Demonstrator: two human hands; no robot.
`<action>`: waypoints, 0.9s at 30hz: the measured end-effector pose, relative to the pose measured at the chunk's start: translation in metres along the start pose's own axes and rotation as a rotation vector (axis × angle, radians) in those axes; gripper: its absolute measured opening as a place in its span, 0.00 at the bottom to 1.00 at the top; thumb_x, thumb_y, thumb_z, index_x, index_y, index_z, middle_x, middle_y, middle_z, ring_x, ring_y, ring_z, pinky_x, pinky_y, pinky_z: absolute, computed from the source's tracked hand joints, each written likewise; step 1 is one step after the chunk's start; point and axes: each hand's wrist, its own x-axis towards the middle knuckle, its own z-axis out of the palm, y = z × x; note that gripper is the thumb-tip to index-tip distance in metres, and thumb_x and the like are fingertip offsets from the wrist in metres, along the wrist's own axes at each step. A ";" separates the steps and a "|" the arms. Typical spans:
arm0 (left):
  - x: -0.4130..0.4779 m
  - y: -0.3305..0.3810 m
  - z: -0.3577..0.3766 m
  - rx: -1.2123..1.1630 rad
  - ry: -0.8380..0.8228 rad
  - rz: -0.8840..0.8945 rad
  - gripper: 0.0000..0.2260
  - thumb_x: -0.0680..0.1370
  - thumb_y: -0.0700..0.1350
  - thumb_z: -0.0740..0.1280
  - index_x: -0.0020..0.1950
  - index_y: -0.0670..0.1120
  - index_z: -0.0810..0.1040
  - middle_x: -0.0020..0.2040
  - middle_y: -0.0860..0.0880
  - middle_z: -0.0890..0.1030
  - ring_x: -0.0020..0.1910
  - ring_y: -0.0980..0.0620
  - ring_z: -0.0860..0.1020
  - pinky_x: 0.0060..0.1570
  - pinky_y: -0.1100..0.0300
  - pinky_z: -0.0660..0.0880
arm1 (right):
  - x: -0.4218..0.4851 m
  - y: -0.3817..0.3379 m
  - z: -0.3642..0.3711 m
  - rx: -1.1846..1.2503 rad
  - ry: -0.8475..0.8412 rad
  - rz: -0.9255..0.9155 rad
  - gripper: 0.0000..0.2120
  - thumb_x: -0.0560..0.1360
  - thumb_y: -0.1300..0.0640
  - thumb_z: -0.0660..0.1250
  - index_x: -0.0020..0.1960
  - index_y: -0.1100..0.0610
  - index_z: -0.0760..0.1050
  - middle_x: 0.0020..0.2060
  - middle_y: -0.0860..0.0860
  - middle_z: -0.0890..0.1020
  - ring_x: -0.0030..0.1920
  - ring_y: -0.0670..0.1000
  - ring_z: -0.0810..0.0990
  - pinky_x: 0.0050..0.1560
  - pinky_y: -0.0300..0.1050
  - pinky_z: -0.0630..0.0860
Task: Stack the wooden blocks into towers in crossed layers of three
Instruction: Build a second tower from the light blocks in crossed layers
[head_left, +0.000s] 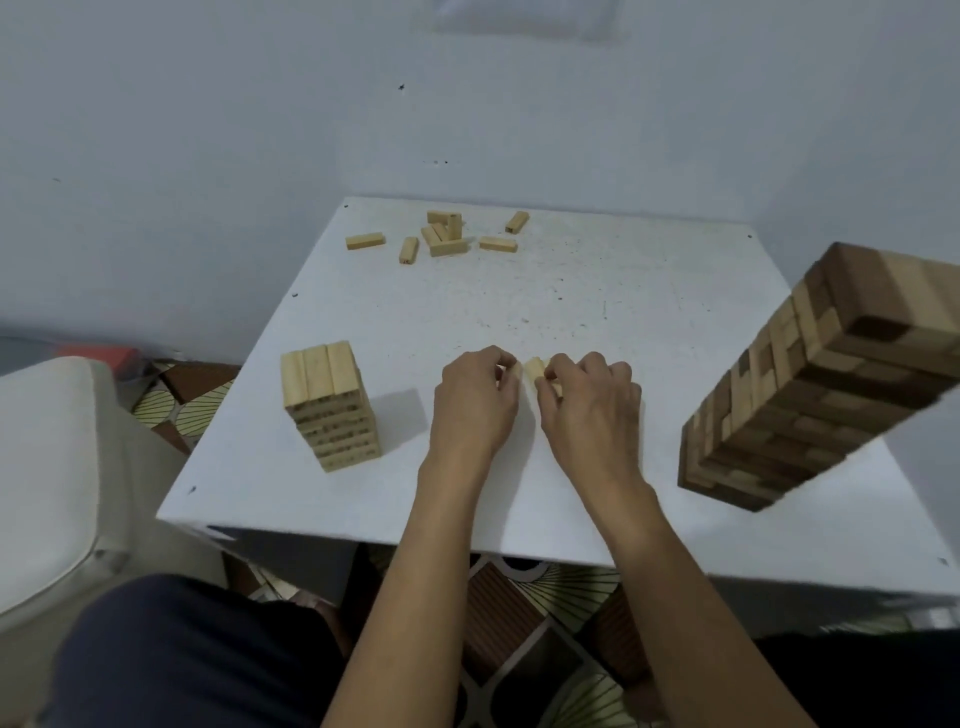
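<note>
Dark-trousered knees (182, 649) sit lowest; right of the short pale tower (330, 405), left hand (475, 402) and right hand (589, 408) both curl fingers round pale blocks (535, 370); loose blocks (447, 236) lie beyond that tower

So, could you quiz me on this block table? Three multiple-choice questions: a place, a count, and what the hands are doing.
1. Where do the loose blocks lie?
A) by the near edge
B) at the far end of the table
C) on the floor

2. How many blocks top the small pale tower?
A) two
B) five
C) three

3. What are the left hand and right hand doing?
A) pinching pale blocks
B) lying flat, empty
C) pushing a tower over

Answers:
1. B: they lie scattered by the far edge.
2. C: three sit side by side on top.
3. A: both hands' fingers curl round pale blocks mid-table.
</note>
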 end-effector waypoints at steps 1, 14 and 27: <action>-0.004 -0.001 -0.001 0.016 -0.016 0.020 0.10 0.82 0.47 0.63 0.57 0.46 0.81 0.51 0.50 0.82 0.51 0.51 0.79 0.53 0.52 0.76 | -0.005 0.000 -0.003 -0.009 -0.021 -0.009 0.06 0.75 0.57 0.72 0.42 0.58 0.78 0.36 0.55 0.76 0.38 0.56 0.68 0.37 0.48 0.62; -0.028 -0.010 -0.018 0.139 -0.262 0.155 0.16 0.77 0.48 0.69 0.64 0.48 0.79 0.61 0.49 0.75 0.56 0.50 0.77 0.59 0.53 0.73 | -0.030 0.004 -0.027 0.156 -0.249 -0.039 0.09 0.80 0.55 0.62 0.50 0.57 0.80 0.42 0.52 0.78 0.47 0.56 0.71 0.46 0.51 0.69; -0.037 -0.024 -0.016 0.257 -0.146 0.244 0.24 0.71 0.59 0.74 0.64 0.53 0.78 0.62 0.54 0.76 0.60 0.52 0.74 0.60 0.50 0.68 | -0.037 0.015 -0.036 0.345 -0.188 -0.049 0.10 0.78 0.65 0.62 0.56 0.58 0.79 0.46 0.52 0.81 0.47 0.54 0.73 0.47 0.52 0.73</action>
